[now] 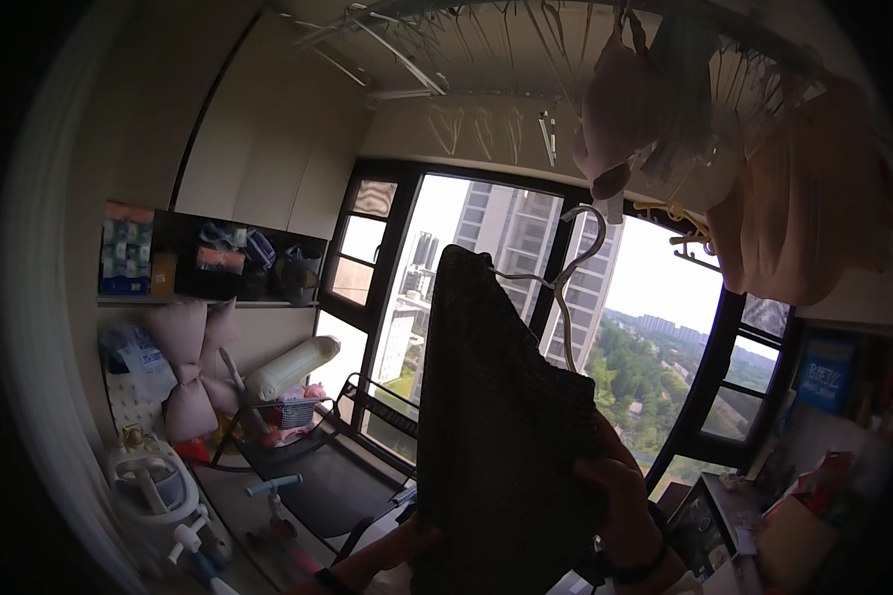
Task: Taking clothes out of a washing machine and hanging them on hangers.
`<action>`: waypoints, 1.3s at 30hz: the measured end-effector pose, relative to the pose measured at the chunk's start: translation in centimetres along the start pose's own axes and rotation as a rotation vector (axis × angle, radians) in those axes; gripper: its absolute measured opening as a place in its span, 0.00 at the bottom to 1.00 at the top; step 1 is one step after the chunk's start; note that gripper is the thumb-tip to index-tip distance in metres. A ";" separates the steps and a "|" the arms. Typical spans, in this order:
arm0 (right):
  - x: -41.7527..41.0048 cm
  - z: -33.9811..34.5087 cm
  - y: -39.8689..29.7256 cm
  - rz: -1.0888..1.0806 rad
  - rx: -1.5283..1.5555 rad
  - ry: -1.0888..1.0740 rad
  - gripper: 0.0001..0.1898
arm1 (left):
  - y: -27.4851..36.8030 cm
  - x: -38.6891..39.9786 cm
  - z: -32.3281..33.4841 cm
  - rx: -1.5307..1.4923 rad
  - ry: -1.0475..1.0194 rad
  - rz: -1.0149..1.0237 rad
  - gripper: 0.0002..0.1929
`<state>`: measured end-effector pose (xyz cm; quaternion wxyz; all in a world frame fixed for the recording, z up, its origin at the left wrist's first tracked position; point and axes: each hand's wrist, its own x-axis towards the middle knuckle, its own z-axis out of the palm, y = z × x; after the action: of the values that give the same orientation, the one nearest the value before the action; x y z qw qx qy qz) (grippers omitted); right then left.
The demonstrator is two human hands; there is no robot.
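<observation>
A dark knitted garment (502, 446) is held up in front of the window, tilted, with a metal clothes hanger (562, 286) whose hook sticks out above it. My right hand (621, 498) grips the garment's right edge near the shoulder, and a dark band circles that wrist. Lower down, my left hand (409, 539) has hold of the garment's left edge; its fingers are partly hidden behind the cloth. The rest of the hanger lies inside or behind the garment, out of sight.
Overhead, a drying rack (476, 93) carries several hangers, a pink garment (618, 111) and a peach garment (781, 201). A black lounge chair (320, 468) stands below the window, beside a child's scooter (275, 498). At the right is a dark cabinet (703, 513).
</observation>
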<state>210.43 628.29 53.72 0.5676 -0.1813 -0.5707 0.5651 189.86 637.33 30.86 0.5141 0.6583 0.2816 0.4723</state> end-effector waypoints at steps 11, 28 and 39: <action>7.4 4.1 6.0 -0.239 -0.087 0.160 0.33 | -8.6 -1.4 -8.3 -0.169 -0.245 -0.033 0.30; 14.3 -2.6 3.6 -0.246 -0.037 0.210 0.32 | -4.2 -0.5 -7.2 -0.371 -0.398 -0.482 0.32; 18.6 -7.8 0.8 -0.214 -0.062 0.091 0.32 | -6.7 3.4 -0.1 -0.491 -0.376 -0.345 0.33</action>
<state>211.35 647.67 59.08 0.6444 -0.1622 -0.5774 0.4745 191.86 642.42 25.65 0.7720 0.5335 0.1671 0.3024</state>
